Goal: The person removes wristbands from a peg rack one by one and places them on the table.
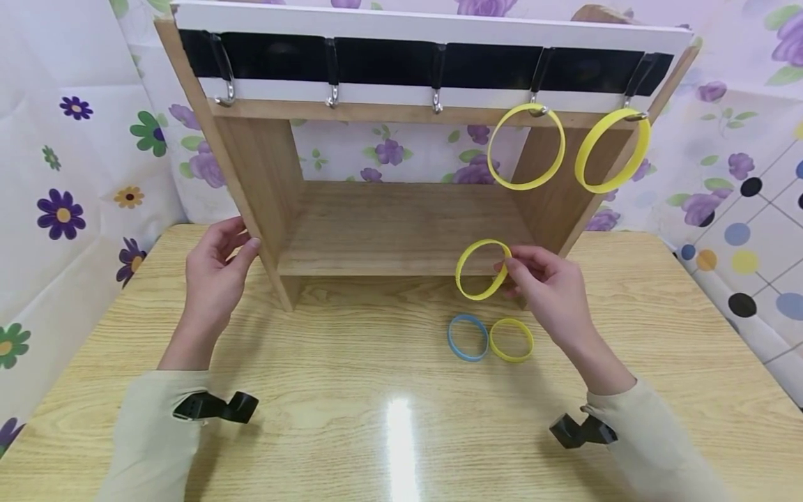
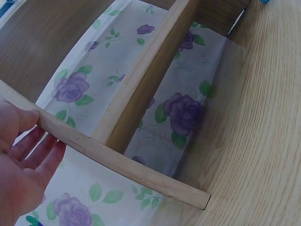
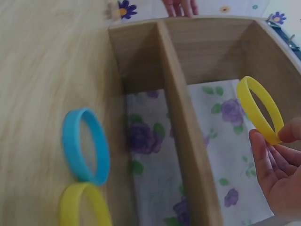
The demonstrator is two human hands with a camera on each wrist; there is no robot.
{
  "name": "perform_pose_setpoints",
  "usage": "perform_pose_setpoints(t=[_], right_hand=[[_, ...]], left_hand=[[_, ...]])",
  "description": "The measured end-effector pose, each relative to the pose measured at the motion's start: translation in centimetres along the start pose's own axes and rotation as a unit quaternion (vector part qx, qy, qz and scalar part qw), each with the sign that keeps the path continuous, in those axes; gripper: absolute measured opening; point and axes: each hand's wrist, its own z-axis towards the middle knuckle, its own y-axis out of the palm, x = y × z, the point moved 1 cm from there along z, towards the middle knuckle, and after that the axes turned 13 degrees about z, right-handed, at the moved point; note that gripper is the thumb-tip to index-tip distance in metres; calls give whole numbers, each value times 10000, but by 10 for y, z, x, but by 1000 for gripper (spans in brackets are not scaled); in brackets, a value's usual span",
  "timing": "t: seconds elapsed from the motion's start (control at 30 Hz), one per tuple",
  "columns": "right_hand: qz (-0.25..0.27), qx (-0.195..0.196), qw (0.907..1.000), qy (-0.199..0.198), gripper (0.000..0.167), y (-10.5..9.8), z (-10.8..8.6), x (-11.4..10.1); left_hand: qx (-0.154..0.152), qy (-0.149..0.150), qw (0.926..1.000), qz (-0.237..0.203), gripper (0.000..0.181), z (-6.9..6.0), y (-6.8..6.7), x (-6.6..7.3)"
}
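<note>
My right hand (image 1: 552, 289) pinches a yellow ring (image 1: 483, 270) between thumb and fingers, in front of the wooden rack's lower shelf (image 1: 408, 230); the right wrist view also shows the hand (image 3: 282, 174) and ring (image 3: 257, 109). My left hand (image 1: 216, 275) holds the rack's left side panel (image 1: 228, 167) by its edge, thumb in front; the left wrist view shows this hand (image 2: 26, 160) too. A blue ring (image 1: 468, 337) and another yellow ring (image 1: 511, 340) lie side by side on the table. Two yellow rings (image 1: 527, 147) (image 1: 613, 150) hang from the two rightmost hooks.
Along the rack's top runs a black and white strip (image 1: 383, 63) with several metal hooks; the three leftmost hold no rings. Flowered cloth (image 1: 740, 104) covers the wall behind. The wooden table (image 1: 314, 418) extends in front of the rack.
</note>
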Motion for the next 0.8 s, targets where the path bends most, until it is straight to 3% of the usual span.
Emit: perform_pose_setpoints(t=[0.17, 0.6, 0.8], right_hand=[[-482, -50, 9985, 249, 24, -11, -5, 12], [-871, -447, 9945, 360, 23, -43, -15, 43], [-995, -699, 9904, 652, 28, -59, -19, 51]], left_hand=[[3, -24, 10000, -31, 33, 1, 1, 0], [75, -59, 9998, -167, 31, 1, 1, -1], [70, -57, 9999, -105, 32, 2, 1, -2]])
